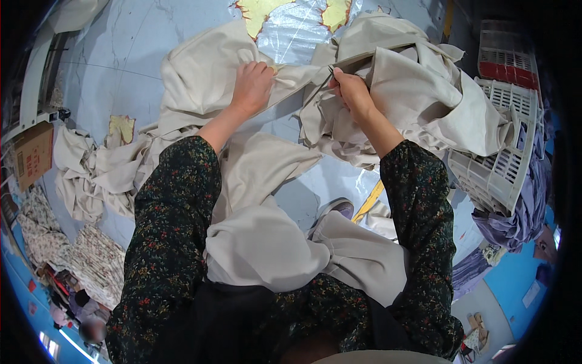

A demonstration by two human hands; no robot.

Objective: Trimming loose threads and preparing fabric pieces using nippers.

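Cream cloth (203,73) is bunched under my left hand (253,87), whose fingers are closed on its edge. From there a narrow stretch of the cloth (297,76) runs across to my right hand (353,92). Between the right thumb and fingers sits a small dark pointed tool (331,71) that looks like thread snips; its tips are at the cloth, and most of it is hidden in the hand. A large heap of cream cloth (418,91) lies beside and beyond the right hand. Another cream piece (267,161) hangs toward my knees.
A white plastic basket (506,115) stands at the right, cloth draped over its rim, with purple fabric (524,203) by it. More cream cloth (82,173) and a cardboard box (33,155) are at left. Floral fabric (91,264) lies lower left. Yellow patches (260,15) mark the far floor.
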